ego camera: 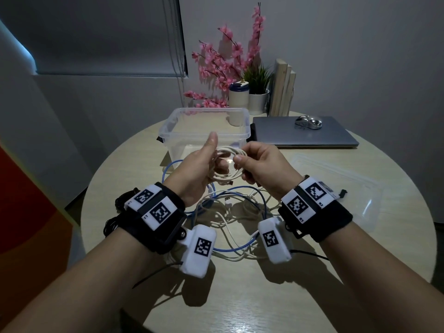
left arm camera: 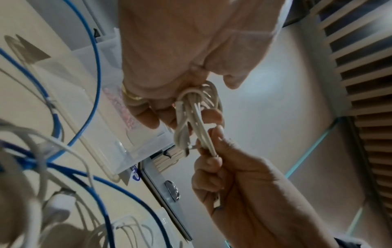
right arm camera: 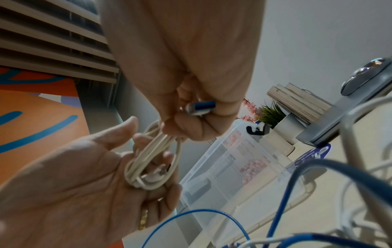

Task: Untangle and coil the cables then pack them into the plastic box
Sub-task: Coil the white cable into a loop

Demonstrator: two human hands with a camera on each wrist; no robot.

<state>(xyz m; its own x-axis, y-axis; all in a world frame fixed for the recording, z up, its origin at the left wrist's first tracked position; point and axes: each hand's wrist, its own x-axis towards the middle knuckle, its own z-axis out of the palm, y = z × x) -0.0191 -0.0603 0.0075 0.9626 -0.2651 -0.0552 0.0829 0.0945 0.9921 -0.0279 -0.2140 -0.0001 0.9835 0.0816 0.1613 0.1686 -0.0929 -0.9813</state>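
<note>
Above the table, both hands hold one coiled white cable (ego camera: 229,164). My left hand (ego camera: 211,164), thumb up, has its fingers curled through the coil (right arm camera: 152,161). My right hand (ego camera: 242,162) pinches the coil's right side (left arm camera: 201,127), and the cable's blue-tipped USB plug (right arm camera: 201,107) is tucked in its fingers. Just behind the hands stands the clear plastic box (ego camera: 169,123), open, with nothing seen inside. A tangle of blue and white cables (ego camera: 230,212) lies on the table beneath my wrists.
The box's clear lid (ego camera: 341,186) lies flat at the right. A closed laptop (ego camera: 305,135) with a mouse (ego camera: 308,122) sits behind it. Flowers, a potted plant, a cup and books stand at the back. Black cable (ego camera: 120,200) lies at the round table's (ego camera: 240,296) left edge.
</note>
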